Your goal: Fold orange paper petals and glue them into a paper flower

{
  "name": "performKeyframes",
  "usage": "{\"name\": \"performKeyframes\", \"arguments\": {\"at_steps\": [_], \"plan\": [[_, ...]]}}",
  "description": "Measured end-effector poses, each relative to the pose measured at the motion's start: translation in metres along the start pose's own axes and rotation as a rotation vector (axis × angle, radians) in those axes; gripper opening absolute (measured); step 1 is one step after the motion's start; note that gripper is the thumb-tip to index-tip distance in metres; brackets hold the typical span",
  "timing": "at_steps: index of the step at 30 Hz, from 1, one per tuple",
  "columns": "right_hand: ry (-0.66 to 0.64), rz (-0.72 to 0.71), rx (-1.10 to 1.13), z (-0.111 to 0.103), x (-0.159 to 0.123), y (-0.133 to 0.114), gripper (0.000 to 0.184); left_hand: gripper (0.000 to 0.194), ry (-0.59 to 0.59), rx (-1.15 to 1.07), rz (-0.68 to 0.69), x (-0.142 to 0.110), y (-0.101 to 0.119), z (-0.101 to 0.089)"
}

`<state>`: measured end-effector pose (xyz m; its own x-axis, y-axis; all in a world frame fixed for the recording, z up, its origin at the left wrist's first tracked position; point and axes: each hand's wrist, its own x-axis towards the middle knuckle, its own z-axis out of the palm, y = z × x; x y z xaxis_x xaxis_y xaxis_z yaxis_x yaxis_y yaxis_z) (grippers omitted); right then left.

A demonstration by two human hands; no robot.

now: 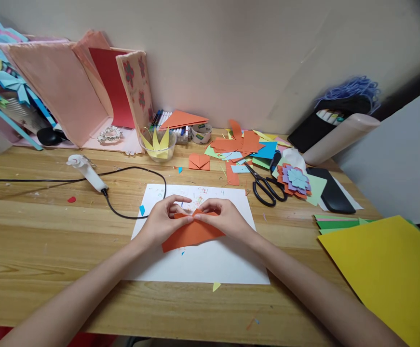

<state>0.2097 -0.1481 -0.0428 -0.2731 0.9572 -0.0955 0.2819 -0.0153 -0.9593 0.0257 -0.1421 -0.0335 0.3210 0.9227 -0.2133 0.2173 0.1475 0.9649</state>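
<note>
Both hands pinch one piece of orange paper [191,236] along its upper edge, above a white sheet [227,265] on the wooden table. My left hand [164,219] grips it with the thumb in front, its index finger stretched out above the edge. From the other side my right hand [222,217] holds the same edge, the two thumb tips almost meeting at the middle. A small peak of orange paper sticks up between the fingertips. The fingers behind the paper are partly hidden. Small blue scraps and coloured specks lie on the white sheet.
A white glue gun [87,173] with a black cord lies at left. Black-handled scissors [267,188] rest beside paper scraps [238,144] and a layered paper flower [294,179]. Yellow paper [386,270] lies at right. A clear cup [159,147] and folded orange paper [199,162] stand behind.
</note>
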Motion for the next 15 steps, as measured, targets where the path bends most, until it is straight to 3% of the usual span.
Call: {"name": "performKeyframes", "arguments": {"at_steps": [7, 11, 15], "plan": [[0.034, 0.087, 0.009, -0.0018, 0.0034, 0.0047, 0.022, 0.052, 0.054, 0.001, -0.053, 0.0008, -0.0045, -0.0002], [-0.07, 0.083, 0.078, -0.0032, 0.0035, 0.0025, 0.023, 0.051, 0.051, -0.006, -0.052, 0.0013, -0.0039, -0.0006], [-0.079, 0.053, 0.019, -0.003, 0.0013, -0.0034, 0.019, 0.049, 0.029, 0.009, -0.032, -0.0011, -0.0002, 0.0033]]}}
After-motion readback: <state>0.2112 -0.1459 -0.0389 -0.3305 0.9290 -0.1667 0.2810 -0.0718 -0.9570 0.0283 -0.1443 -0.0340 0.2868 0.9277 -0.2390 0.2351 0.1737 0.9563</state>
